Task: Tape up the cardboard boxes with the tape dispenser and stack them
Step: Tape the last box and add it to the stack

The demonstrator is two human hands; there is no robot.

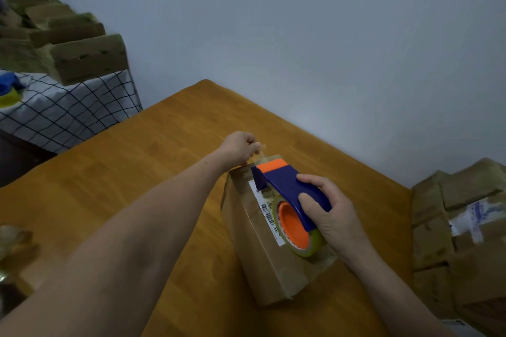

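Your right hand [327,210] grips the tape dispenser [290,200] atop the cardboard box [262,260] near the table [137,172] right edge; left hand [241,146] pinches the tape end [261,154] at the box's far end.

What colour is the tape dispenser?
The tape dispenser is dark blue with orange parts, best seen in the head view.

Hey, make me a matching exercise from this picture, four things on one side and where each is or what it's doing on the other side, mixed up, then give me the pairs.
Column one
1 tape dispenser
2 left hand
3 cardboard box
4 checked cloth

Column two
A pinches the tape end
B lies on the wooden table
C gripped by the right hand
D under the stacked boxes at far left

Pairs: 1-C, 2-A, 3-B, 4-D
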